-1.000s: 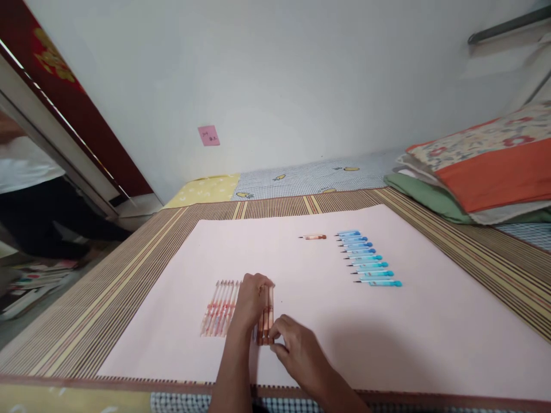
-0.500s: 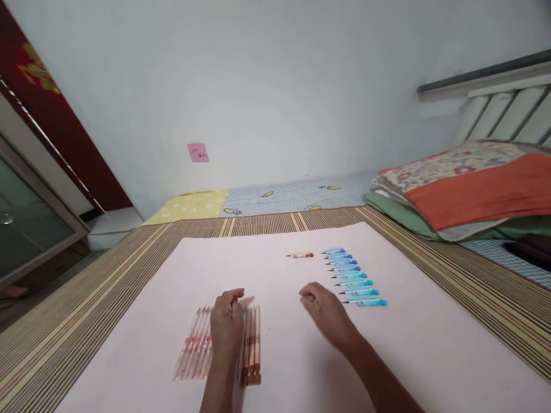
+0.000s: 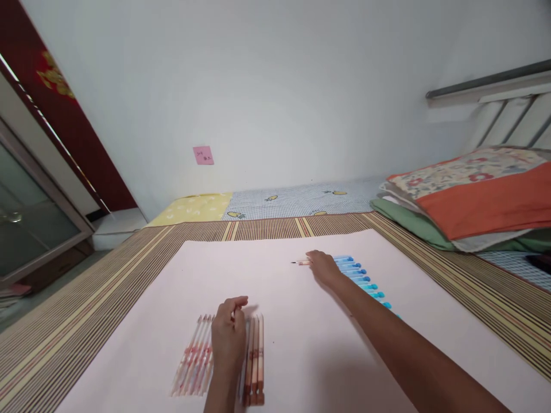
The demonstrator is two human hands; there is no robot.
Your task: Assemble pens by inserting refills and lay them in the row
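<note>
My right hand (image 3: 323, 267) reaches over the far right of the pale pink sheet, its fingers closed around the brown end of a lone pencil (image 3: 303, 263). The black tip points left and the pencil lies flat. Just right of that hand is a column of blue and turquoise pencils (image 3: 361, 279), partly hidden by my forearm. My left hand (image 3: 230, 327) rests between two groups, fingers loosely bent and apart, with nothing visible in them. Pale pencils with pink and red marks (image 3: 193, 355) lie left of it; brown-ended pencils (image 3: 257, 361) lie close on its right.
The pink sheet (image 3: 241, 269) lies on a striped mat (image 3: 142, 264). Folded bedding (image 3: 486, 195) is stacked at the right, below a grey rail (image 3: 491, 80). A pink note (image 3: 203, 155) is stuck on the white wall. A glass-panelled door (image 3: 34, 212) stands at the left.
My right hand has moved forward from the open paper to the lone brown-ended pencil, its forearm now crossing the blue column. The left hand stays in place. The view has shifted slightly.
</note>
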